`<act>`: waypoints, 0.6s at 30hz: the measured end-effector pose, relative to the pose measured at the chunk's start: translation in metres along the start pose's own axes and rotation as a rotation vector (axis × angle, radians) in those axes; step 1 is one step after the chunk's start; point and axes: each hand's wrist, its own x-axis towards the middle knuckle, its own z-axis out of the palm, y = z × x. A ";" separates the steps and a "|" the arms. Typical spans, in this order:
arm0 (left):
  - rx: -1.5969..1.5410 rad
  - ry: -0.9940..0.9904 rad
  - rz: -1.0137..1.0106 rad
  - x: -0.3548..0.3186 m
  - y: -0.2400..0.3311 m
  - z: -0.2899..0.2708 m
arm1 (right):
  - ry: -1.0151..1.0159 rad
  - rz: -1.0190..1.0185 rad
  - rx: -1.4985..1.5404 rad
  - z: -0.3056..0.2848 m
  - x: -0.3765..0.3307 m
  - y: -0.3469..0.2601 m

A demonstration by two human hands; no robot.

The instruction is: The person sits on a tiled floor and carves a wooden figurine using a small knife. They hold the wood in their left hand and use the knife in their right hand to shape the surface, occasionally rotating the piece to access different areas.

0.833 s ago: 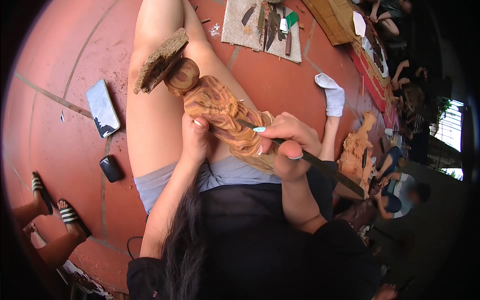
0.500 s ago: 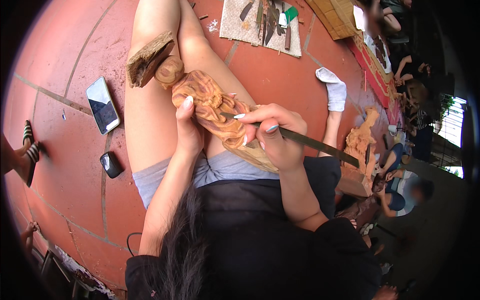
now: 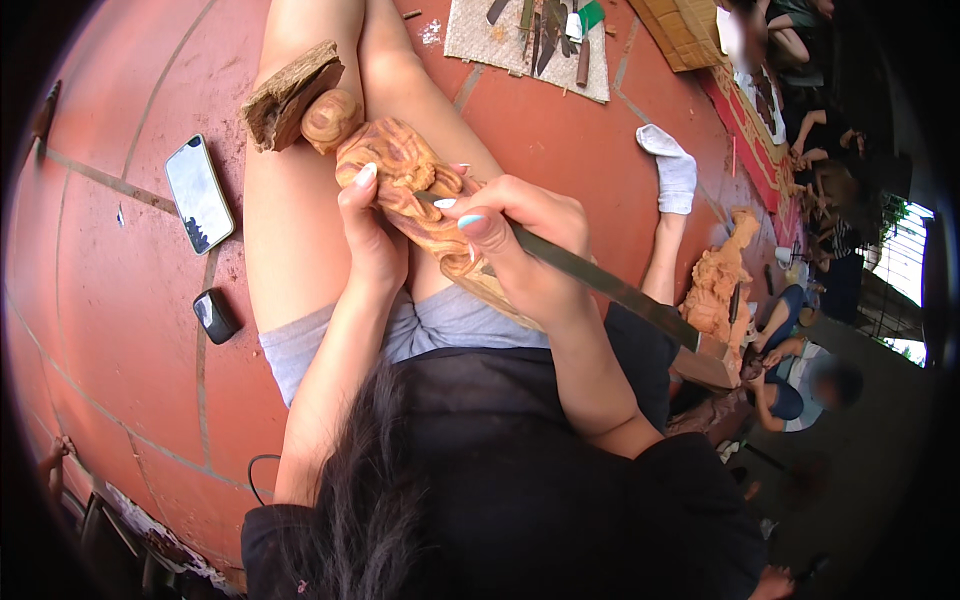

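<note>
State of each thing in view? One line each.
left hand, gripping wooden carving
right hand, gripping flat metal tool
wooden carving, held slanted, front carved
flat metal tool, held slanted
phone, flat, glossy side up
black case, apparently closed
white sock, worn
mat, spread flat

- Our left hand (image 3: 376,240) grips a carved wooden figure (image 3: 398,158).
- Our right hand (image 3: 530,250) holds a long flat tool (image 3: 612,286) against it.
- We see a phone (image 3: 199,195) near a black case (image 3: 216,316).

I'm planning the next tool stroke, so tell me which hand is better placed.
Probably the right hand: it grips the long flat tool, whose tip is at the wooden carving; the left hand is occupied holding the carving.
</note>
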 end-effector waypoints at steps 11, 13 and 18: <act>-0.033 -0.006 0.015 0.000 0.000 -0.001 | 0.040 0.123 0.025 0.005 -0.002 -0.003; -0.004 0.043 0.015 -0.001 -0.001 0.002 | 0.070 0.154 0.056 0.004 -0.003 -0.003; 0.049 0.080 0.016 0.000 0.003 0.007 | 0.025 0.133 0.048 0.004 -0.004 0.001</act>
